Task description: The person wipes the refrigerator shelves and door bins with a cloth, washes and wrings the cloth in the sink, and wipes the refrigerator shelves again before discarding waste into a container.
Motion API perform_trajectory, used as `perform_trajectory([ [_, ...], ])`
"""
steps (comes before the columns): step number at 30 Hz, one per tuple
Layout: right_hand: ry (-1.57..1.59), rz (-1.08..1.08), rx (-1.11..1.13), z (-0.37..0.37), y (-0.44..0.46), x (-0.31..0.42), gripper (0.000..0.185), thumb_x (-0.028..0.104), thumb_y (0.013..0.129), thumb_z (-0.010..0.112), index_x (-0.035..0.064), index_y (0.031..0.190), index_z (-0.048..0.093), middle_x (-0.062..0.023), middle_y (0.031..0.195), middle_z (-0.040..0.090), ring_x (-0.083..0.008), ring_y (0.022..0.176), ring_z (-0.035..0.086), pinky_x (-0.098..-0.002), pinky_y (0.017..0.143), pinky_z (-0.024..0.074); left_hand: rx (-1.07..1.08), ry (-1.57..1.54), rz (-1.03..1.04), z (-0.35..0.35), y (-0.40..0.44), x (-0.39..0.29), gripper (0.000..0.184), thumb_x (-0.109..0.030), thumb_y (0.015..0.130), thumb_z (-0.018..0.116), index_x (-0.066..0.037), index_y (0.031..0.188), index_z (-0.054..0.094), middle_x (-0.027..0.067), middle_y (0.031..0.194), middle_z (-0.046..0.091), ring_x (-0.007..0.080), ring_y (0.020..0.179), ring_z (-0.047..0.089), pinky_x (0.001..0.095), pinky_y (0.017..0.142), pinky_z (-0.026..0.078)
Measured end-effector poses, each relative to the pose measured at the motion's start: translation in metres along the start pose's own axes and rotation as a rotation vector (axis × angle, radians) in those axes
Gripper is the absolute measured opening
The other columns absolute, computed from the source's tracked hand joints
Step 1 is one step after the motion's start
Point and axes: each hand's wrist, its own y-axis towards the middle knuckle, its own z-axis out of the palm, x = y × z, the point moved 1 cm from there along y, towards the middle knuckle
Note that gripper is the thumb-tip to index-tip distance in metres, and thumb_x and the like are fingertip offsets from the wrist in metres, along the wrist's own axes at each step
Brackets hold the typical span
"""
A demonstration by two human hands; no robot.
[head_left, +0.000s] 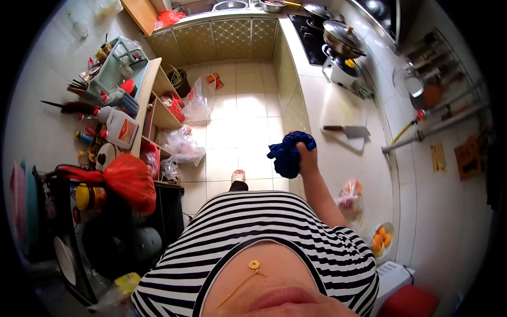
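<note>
A bunched dark blue cloth (288,157) hangs over the edge of the right-hand counter. My right hand (306,153) grips it, with the thumb showing on top and the other fingers hidden by the fabric. My left hand is out of the picture. Beyond the cloth, on the counter, a cleaver (348,130) lies across a pale cutting board (343,111). Nearer my right forearm is a clear plastic bag (349,194) with reddish contents.
A black stove (308,41) and a lidded steel pot (343,38) stand at the far right. Plastic bags (182,145) sit on the floor beside the left shelf (149,87). A bowl of orange fruit (381,240) is at the near right.
</note>
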Motion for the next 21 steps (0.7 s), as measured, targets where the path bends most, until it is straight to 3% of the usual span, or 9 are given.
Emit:
perform_trajectory([
  [1,-0.07,0.024,0.041,-0.005,0.025,-0.007,0.028,0.014,0.08,0.056,-0.0012,0.104,0.057,-0.0089,0.096,0.06,-0.0183,0.088,0.058,-0.0311,0.082,0.0476,0.007,-0.009,-0.012,-0.003,0.03,0.004,0.038,-0.026,0.086,0.057,-0.007,0.118,0.052,0.0161,0.113,0.055,0.0287,0.096,0.058,0.0351,0.083,0.046],
  [4,-0.091,-0.012,0.016,-0.005,0.098,-0.028,0.029,0.018,0.082,0.056,-0.0008,0.104,0.056,-0.0091,0.095,0.06,-0.0188,0.088,0.058,-0.0316,0.081,0.0478,0.004,-0.028,0.039,-0.023,0.139,0.009,0.038,-0.026,0.085,0.057,-0.007,0.118,0.052,0.0157,0.114,0.055,0.0288,0.096,0.058,0.0353,0.083,0.046],
  [5,0.026,0.064,-0.013,0.0,0.116,-0.025,0.028,0.009,0.08,0.055,-0.0005,0.107,0.057,-0.0082,0.096,0.061,-0.0175,0.087,0.058,-0.0306,0.08,0.0483,-0.014,-0.04,0.122,-0.029,0.184,0.01,0.038,-0.026,0.085,0.057,-0.008,0.118,0.052,0.0156,0.114,0.055,0.0289,0.096,0.058,0.0353,0.083,0.046],
  [9,-0.021,0.062,-0.036,0.002,0.207,-0.024,0.028,0.011,0.081,0.053,-0.0002,0.107,0.056,-0.008,0.094,0.06,-0.0173,0.085,0.059,-0.0303,0.079,0.049,-0.096,-0.135,0.497,-0.066,0.313,-0.041,0.038,-0.026,0.085,0.057,-0.008,0.118,0.053,0.0151,0.114,0.056,0.029,0.096,0.058,0.0356,0.083,0.047],
  [11,-0.037,0.084,-0.072,-0.006,0.247,-0.036,0.028,0.012,0.082,0.053,0.0,0.107,0.056,-0.0078,0.093,0.06,-0.0172,0.084,0.059,-0.0301,0.078,0.0491,-0.055,0.073,0.259,-0.169,0.222,-0.236,0.037,-0.027,0.083,0.058,-0.007,0.114,0.055,0.0155,0.103,0.061,0.0285,0.091,0.06,0.0358,0.08,0.047],
  [12,-0.043,0.076,-0.068,-0.006,0.271,-0.04,0.028,0.013,0.082,0.053,0.0002,0.107,0.056,-0.0076,0.093,0.06,-0.0171,0.083,0.059,-0.0299,0.078,0.0494,-0.197,0.049,0.459,-0.189,0.242,-0.273,0.04,-0.031,0.082,0.06,-0.005,0.111,0.056,0.0159,0.095,0.063,0.028,0.088,0.061,0.0356,0.078,0.048],
  [15,-0.027,0.079,-0.056,-0.012,0.34,-0.052,0.029,0.015,0.081,0.056,0.0007,0.106,0.056,-0.0072,0.092,0.06,-0.017,0.082,0.059,-0.03,0.077,0.0497,-0.199,-0.051,0.485,-0.241,0.274,-0.374,0.04,-0.031,0.082,0.06,-0.003,0.111,0.056,0.0165,0.095,0.063,0.0272,0.086,0.061,0.0346,0.076,0.049],
  [19,0.056,0.113,-0.037,-0.034,0.441,-0.076,0.031,0.018,0.081,0.059,0.0013,0.107,0.055,-0.0068,0.091,0.06,-0.0174,0.081,0.059,-0.0308,0.075,0.0498,-0.182,-0.096,0.423,-0.249,0.355,-0.391,0.038,-0.03,0.082,0.06,-0.003,0.109,0.056,0.0169,0.097,0.062,0.0284,0.086,0.061,0.0359,0.076,0.049],
  [21,0.098,0.121,0.008,-0.047,0.495,-0.094,0.033,0.02,0.081,0.06,0.0016,0.107,0.055,-0.0068,0.09,0.06,-0.0176,0.081,0.059,-0.031,0.075,0.0499,-0.123,0.206,0.244,-0.228,0.419,-0.33,0.037,-0.025,0.082,0.062,-0.006,0.114,0.056,0.0166,0.098,0.064,0.0244,0.088,0.062,0.0351,0.08,0.048],
])
